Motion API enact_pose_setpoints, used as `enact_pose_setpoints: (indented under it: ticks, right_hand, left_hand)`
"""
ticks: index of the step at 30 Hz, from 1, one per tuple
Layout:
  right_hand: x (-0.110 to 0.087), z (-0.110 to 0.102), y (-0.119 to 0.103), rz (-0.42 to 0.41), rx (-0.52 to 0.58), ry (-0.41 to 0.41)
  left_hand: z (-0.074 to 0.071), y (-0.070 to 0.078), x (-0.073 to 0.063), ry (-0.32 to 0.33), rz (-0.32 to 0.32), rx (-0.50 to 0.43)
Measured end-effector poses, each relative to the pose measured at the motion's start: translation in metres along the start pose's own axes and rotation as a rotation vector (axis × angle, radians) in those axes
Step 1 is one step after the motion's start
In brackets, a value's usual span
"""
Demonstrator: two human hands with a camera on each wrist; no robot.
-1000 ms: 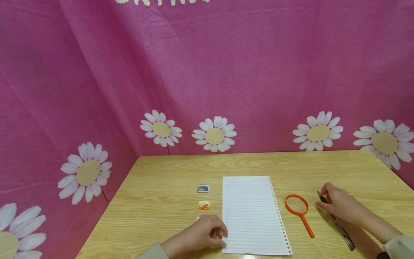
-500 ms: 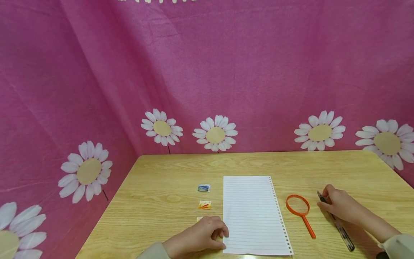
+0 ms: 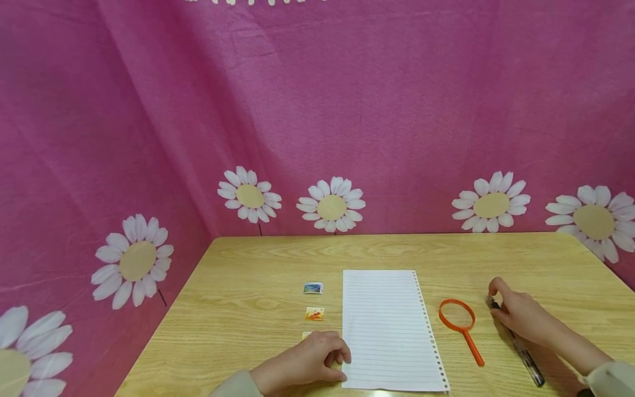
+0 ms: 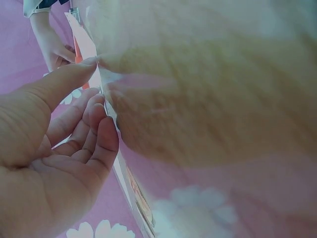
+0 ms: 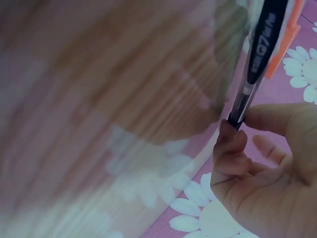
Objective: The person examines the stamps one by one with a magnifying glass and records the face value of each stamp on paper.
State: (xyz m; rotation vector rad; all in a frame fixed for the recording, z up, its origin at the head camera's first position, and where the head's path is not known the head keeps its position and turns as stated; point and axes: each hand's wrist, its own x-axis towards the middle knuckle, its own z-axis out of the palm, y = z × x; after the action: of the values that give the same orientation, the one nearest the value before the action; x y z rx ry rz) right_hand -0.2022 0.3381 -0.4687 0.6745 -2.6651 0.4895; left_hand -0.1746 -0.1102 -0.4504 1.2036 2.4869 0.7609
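Note:
My left hand [image 3: 317, 357] rests at the left edge of a lined sheet of paper [image 3: 387, 331], fingers loosely bent and fingertips touching it; nothing is gripped. In the left wrist view the thumb and fingers [image 4: 106, 139] lie apart. On the right, my right hand [image 3: 526, 318] pinches a gel pen [image 3: 529, 364] near its far end, between thumb and fingers. The right wrist view shows the dark, lettered part of the pen [image 5: 267, 42] above that hand. The pen lies slanted along the table, right of an orange magnifying glass [image 3: 472, 346].
Left of the paper, a blue picture stamp [image 3: 313, 288] and a yellow-and-red one [image 3: 315, 314] lie in a column. A third small piece [image 3: 306, 334] is mostly hidden behind my left hand. A pink flowered cloth [image 3: 397, 110] hangs behind the wooden table [image 3: 258, 275].
At the right hand, the index finger has risen slightly at the pen's far end. The left hand, paper and magnifying glass stay in place.

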Motion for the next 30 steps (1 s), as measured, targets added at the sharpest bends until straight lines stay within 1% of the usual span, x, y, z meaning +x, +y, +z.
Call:
enact_pose_setpoints:
  ticks: [3, 4, 9, 15, 19, 21, 23, 25, 28, 30]
  right_hand:
    - [0.0, 0.001, 0.002, -0.075, -0.058, 0.041]
    - [0.0, 0.001, 0.002, -0.088, -0.076, 0.048]
    - [-0.003, -0.001, 0.002, -0.105, -0.155, 0.066]
    - [-0.005, -0.004, 0.002, -0.116, -0.163, 0.063]
    - [-0.007, -0.007, 0.005, -0.137, -0.143, 0.055]
    - [-0.009, -0.009, 0.005, -0.148, -0.134, 0.037]
    - [-0.011, -0.011, 0.006, -0.165, -0.14, 0.036]
    - [-0.012, -0.013, 0.007, -0.191, -0.143, 0.045]
    - [-0.013, -0.016, 0.009, -0.225, -0.168, 0.087]
    - [-0.015, -0.017, 0.01, -0.239, -0.162, 0.103]
  left_hand:
    - [-0.001, 0.001, 0.0, -0.002, -0.006, -0.002]
    - [-0.001, 0.001, 0.0, -0.002, -0.01, -0.004]
    - [0.0, 0.002, 0.0, 0.002, -0.03, 0.001]
    - [0.0, 0.002, 0.0, 0.011, -0.032, 0.007]
    - [0.0, 0.003, 0.0, 0.011, -0.03, 0.004]
    - [0.0, 0.003, 0.0, 0.009, -0.03, 0.001]
    - [0.0, 0.003, 0.0, 0.008, -0.028, -0.002]
    - [0.0, 0.003, 0.0, 0.008, -0.024, -0.005]
    - [0.0, 0.003, 0.0, 0.011, -0.018, -0.006]
    - [0.0, 0.002, 0.0, 0.011, -0.017, -0.007]
